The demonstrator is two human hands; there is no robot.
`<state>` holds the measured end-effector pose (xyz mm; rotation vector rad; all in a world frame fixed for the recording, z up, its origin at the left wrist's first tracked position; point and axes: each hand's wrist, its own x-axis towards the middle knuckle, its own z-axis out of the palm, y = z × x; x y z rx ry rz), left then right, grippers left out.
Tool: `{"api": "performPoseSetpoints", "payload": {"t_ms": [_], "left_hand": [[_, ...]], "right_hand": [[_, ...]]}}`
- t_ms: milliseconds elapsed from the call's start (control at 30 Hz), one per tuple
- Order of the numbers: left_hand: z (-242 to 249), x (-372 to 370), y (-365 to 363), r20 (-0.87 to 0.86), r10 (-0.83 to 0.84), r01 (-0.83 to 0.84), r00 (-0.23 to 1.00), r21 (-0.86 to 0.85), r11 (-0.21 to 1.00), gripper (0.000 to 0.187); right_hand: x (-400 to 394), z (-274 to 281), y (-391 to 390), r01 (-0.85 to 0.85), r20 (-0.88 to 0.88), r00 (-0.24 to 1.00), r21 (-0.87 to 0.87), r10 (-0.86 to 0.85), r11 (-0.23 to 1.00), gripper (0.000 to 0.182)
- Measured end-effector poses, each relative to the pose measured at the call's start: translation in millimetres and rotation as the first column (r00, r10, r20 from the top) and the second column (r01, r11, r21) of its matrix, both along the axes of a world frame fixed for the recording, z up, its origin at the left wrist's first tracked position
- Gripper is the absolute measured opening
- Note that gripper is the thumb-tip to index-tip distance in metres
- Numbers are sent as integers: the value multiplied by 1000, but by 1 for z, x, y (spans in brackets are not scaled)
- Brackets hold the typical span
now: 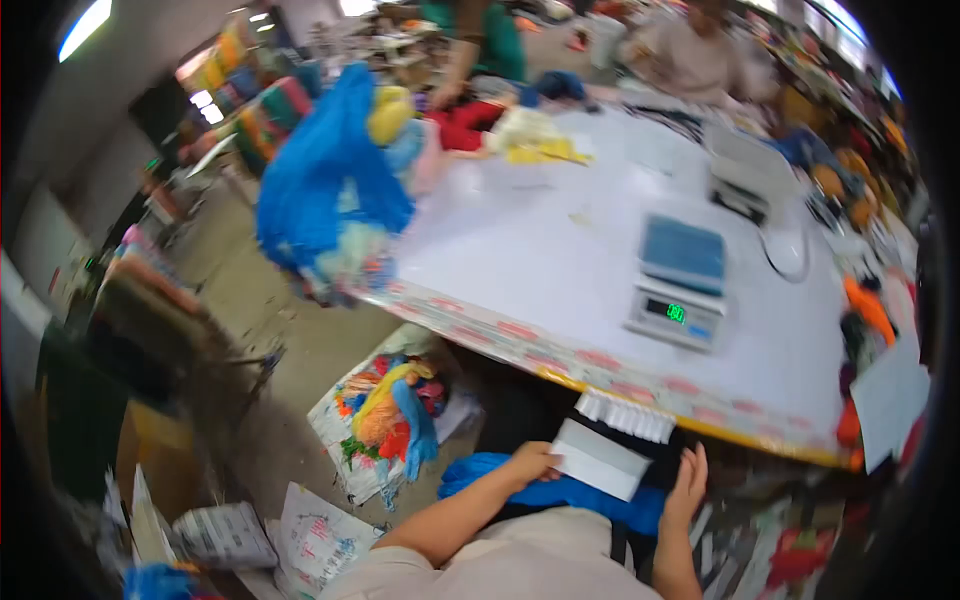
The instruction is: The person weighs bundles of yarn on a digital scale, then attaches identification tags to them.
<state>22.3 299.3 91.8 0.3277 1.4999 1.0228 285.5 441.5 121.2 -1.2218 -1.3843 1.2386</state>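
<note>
My left hand (534, 462) pinches the left end of a folded white sheet, paper or card (602, 462), above my lap. To its right, apart from the sheet, my right hand (687, 487) is raised with its fingers stretched out and nothing in it. Bright blue fabric (475, 472) lies across my lap under the sheet. Just beyond the sheet, a row of white strips (627, 416) sits by the table's near edge. A digital scale (672, 318) with a blue-grey plate and green digits stands on the white table (540, 255).
A large blue cloth bundle (325, 185) hangs over the table's left corner. Colourful yarn or cloth scraps (390, 405) lie on a floor sheet at left. Another device (742, 180) with a cable stands at the back right. Two people (690, 55) are across the table, beside piled fabrics.
</note>
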Motion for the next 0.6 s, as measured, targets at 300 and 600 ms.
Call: {"api": "performPoseSetpoints", "payload": {"t_ms": [300, 600], "left_hand": [[124, 85, 35, 520, 176, -120, 836, -139, 983, 26], [75, 132, 79, 310, -595, 529, 741, 275, 803, 37]], "right_hand": [[8, 62, -22, -635, -260, 749, -21, 609, 772, 78], [83, 84, 1, -487, -146, 873, -271, 465, 830, 26]]}}
